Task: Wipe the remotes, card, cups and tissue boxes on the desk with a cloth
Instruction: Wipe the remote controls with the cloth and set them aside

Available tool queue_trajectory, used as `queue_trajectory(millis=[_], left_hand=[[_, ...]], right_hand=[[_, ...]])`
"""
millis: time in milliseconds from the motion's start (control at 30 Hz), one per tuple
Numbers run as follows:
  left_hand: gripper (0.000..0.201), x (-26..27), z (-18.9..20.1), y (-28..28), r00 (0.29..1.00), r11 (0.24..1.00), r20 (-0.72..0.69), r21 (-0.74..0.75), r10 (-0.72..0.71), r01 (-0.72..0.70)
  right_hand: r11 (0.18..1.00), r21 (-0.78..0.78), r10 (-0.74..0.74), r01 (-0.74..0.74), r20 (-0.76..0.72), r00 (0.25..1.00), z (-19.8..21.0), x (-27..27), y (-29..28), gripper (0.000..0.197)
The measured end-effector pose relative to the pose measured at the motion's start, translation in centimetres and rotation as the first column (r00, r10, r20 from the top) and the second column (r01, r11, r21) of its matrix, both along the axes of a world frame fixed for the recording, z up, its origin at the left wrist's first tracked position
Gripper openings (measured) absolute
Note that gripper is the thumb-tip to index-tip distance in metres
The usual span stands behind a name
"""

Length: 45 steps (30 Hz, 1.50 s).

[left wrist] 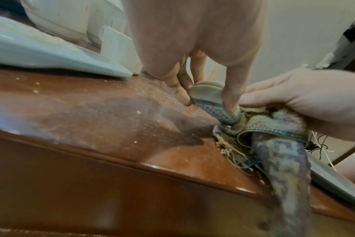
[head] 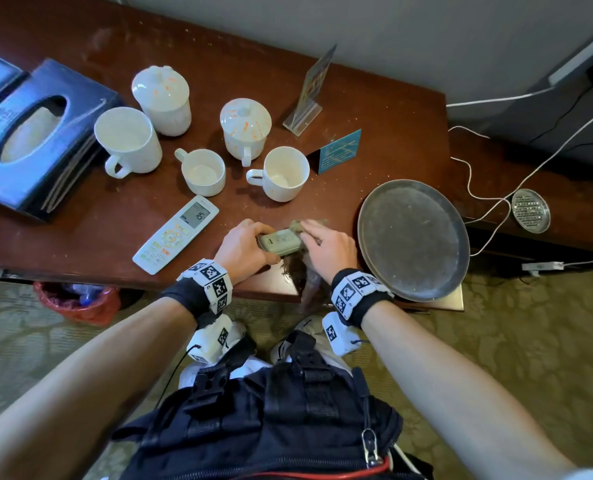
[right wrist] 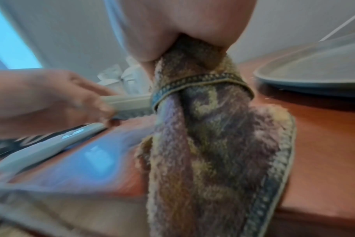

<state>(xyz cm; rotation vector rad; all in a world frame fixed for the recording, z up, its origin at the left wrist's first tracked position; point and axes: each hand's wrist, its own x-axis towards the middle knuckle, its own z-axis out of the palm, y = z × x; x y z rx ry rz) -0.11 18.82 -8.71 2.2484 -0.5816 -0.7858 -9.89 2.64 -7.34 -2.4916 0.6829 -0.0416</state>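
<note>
Small grey remote (head: 280, 241) at the front edge of the counter (head: 80, 233), pinched at its near end by the left hand (head: 244, 249) — fingers (left wrist: 180, 89) on one side, thumb on the other; far end covered by a frayed, mottled cloth (right wrist: 203, 128) bunched in the right hand (head: 328, 249), fingers clamped on it, tail hanging over the counter edge. Larger white remote (head: 176, 233) flat just left of the hands; five white cups behind, among them a wide mug (head: 128, 140) and a lidded cup (head: 245, 131); dark tissue box (head: 35, 136) far left; blue card (head: 340, 150) standing behind — round metal tray (head: 413, 239) to the right, overhanging the edge.
</note>
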Motion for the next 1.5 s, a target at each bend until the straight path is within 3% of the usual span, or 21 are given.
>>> queue_trajectory(millis=[133, 200, 300, 367, 467, 567, 733, 833, 1033, 1267, 1367, 1500], left_hand=[[0.06, 0.1, -0.1, 0.2, 1.0, 1.0, -0.021, 0.012, -0.004, 0.004], [0.058, 0.1, -0.2, 0.4, 0.999, 1.0, -0.045, 0.007, -0.017, 0.017], [0.048, 0.4, -0.2, 0.8, 0.988, 1.0, -0.153, -0.02, 0.009, -0.012], [0.042, 0.7, -0.4, 1.0, 0.966, 0.997, -0.254, -0.049, 0.047, -0.061], [0.04, 1.2, -0.8, 1.2, 0.935, 0.991, -0.342, -0.059, 0.093, -0.12], [0.031, 1.3, -0.8, 1.1, 0.919, 0.985, -0.383, -0.098, 0.097, -0.145], [0.017, 1.3, -0.8, 1.0, 0.894, 0.973, -0.442, -0.16, 0.08, -0.166], [0.016, 1.4, -0.8, 1.3, 0.884, 0.975, -0.461, -0.153, 0.073, -0.161], [0.026, 1.8, -0.4, 1.6, 0.939, 0.992, -0.335, -0.068, 0.079, -0.108], [0.029, 2.5, 0.0, 1.2, 0.998, 0.998, -0.04, 0.008, 0.057, -0.057], [0.05, 2.7, 0.1, 0.7, 0.995, 0.989, 0.082, 0.145, -0.051, 0.039], [0.078, 2.3, 0.0, 0.2, 0.948, 0.921, 0.166, 0.329, -0.272, 0.206]], right_hand=[[0.977, -0.024, 0.212, -0.211, 0.093, 0.973, -0.1, -0.8, 2.0, 0.029], [0.988, -0.049, 0.146, -0.144, 0.048, 0.988, -0.2, -0.9, 0.5, 0.029], [0.998, -0.026, -0.064, 0.062, -0.057, 0.996, 0.3, -0.9, -2.4, 0.032], [0.989, 0.012, -0.146, 0.146, -0.013, 0.989, 0.8, -0.7, -3.3, 0.032], [0.986, 0.058, -0.163, 0.16, 0.064, 0.985, 1.1, -0.2, -2.8, 0.032], [0.994, 0.061, -0.096, 0.092, 0.074, 0.993, 0.5, 0.3, -1.3, 0.033], [0.986, -0.068, 0.162, -0.151, 0.191, 0.968, -1.0, 0.2, 3.0, 0.031], [0.982, -0.134, 0.152, -0.132, 0.155, 0.976, -1.3, 0.2, 1.9, 0.032], [0.996, -0.042, -0.076, 0.079, 0.057, 0.995, 0.0, 0.8, -2.0, 0.034], [0.995, -0.026, -0.095, 0.096, 0.065, 0.993, -0.4, 0.1, -2.0, 0.033], [0.995, -0.026, -0.099, 0.101, 0.071, 0.993, -0.7, 0.2, -1.8, 0.032], [0.997, -0.014, -0.078, 0.078, 0.037, 0.996, -0.9, 0.5, -1.5, 0.033]])
